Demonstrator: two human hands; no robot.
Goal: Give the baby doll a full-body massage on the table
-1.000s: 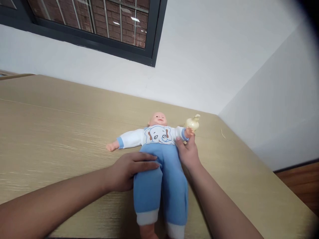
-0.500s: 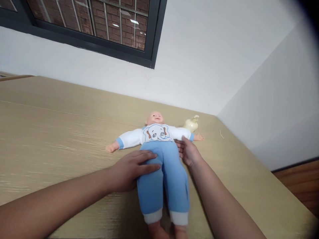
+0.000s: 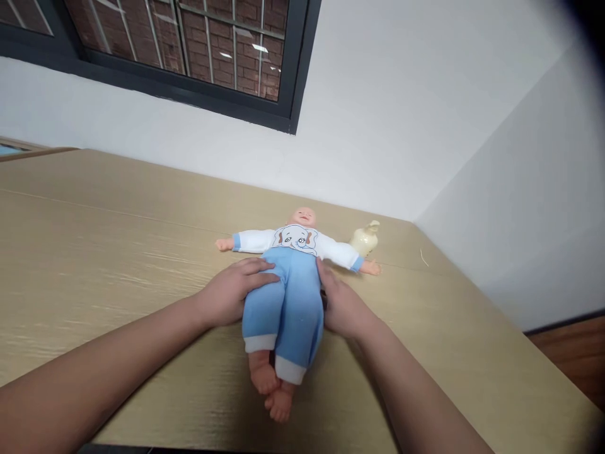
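Observation:
A baby doll [image 3: 293,284] lies face up on the wooden table, head toward the wall and arms spread. It wears a white top with an elephant face and blue trousers with white cuffs; its bare feet cross near the table's front edge. My left hand [image 3: 231,290] holds the doll at the hip, thumb and fingers over the trousers. On the opposite side, my right hand [image 3: 345,306] grips the waist and thigh, its fingers partly hidden beneath the doll.
A glossy cream-coloured rounded object [image 3: 364,240] with a narrow bent top stands beyond the doll's arm. A thin pale strand [image 3: 424,257] lies farther right on the table [image 3: 118,214]. White walls [image 3: 378,126] and a dark-framed window [image 3: 189,88] border the back.
The doll's lower body has shifted left and away from me, and its legs have come together and crossed. My right hand has closed in against its side; my left hand has moved left with it.

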